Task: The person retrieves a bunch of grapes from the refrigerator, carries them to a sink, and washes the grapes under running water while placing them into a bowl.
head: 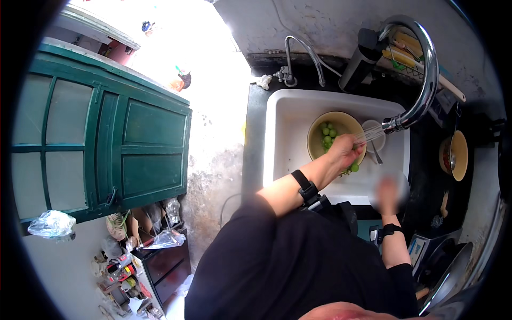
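Water runs in thin streams from the chrome faucet [392, 124] onto my left hand [346, 150], which is over the right side of a cream-coloured bowl [316, 120]. Green grapes [328, 134] lie in the bowl, and a few more with a stem [354, 168] show just below my left hand; whether its fingers grip them is hidden. The bowl stands in a white sink [280, 120]. Beside it is a small white bowl [378, 140] with a metal spoon [377, 154]. My right hand [387, 192] is at the sink's near right edge, blurred, so its fingers cannot be made out.
A second, thin faucet [308, 46] and a dark cylindrical container [358, 60] stand behind the sink. On the black counter at the right is another cream bowl [460, 156]. A rack with utensils [404, 56] is against the wall. A green door [152, 148] is at the left.
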A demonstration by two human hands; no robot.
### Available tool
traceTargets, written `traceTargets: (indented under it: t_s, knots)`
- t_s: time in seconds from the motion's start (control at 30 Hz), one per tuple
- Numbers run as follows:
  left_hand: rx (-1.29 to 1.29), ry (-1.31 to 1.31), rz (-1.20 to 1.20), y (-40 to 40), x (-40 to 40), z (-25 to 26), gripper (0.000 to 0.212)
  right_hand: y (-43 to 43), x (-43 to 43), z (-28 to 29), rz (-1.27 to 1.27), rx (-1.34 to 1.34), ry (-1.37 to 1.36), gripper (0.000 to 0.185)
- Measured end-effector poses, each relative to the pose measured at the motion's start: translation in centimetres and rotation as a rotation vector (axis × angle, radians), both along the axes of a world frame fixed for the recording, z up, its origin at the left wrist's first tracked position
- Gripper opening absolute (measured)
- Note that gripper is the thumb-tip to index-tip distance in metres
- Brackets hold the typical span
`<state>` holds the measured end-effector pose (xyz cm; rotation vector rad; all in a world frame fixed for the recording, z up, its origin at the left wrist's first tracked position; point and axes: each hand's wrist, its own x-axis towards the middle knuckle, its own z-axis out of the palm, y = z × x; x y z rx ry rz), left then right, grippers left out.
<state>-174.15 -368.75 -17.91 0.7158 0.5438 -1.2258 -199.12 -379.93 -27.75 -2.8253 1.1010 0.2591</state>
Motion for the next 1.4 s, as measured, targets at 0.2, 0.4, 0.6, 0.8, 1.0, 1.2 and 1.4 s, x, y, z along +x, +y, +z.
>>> traceTargets:
  t_s: [0.2,0.4,0.6,0.8,1.0,1.2,1.4]
  knots:
    - [-0.283,0.053,-0.056,1.1,0.4,-1.2,0.008,-0.7,-0.7,-0.9,0.044,-0.043,0.011,0.030]
    - [0.007,-0.086,0.022,0.3,0.9,2.0,0.011,-0.2,-0.9,-1.1,0.032,-0.029,-0.024,0.030]
    - [-0.223,0.071,-0.162,1.0,0.8,-0.5,0.019,0.5,0.2,1.0,0.013,0.011,-0.083,0.029]
    - [0.023,0.085,-0.219,0.7,0.4,1.5,0.017,-2.3,-2.6,-3.8,0.070,-0.164,0.064,0.029]
    - [-0.134,-0.005,-0.116,0.5,0.3,1.8,0.011,0.3,-0.2,0.1,0.085,-0.145,-0.068,0.028]
    - [-0.067,0.181,-0.126,1.7,0.6,0.1,0.008,2.1,1.8,4.5,-0.035,-0.047,-0.297,0.020]
    - [-0.013,0.013,-0.049,-0.2,0.7,2.0,0.011,2.2,2.1,4.5,-0.027,-0.093,-0.342,0.020]
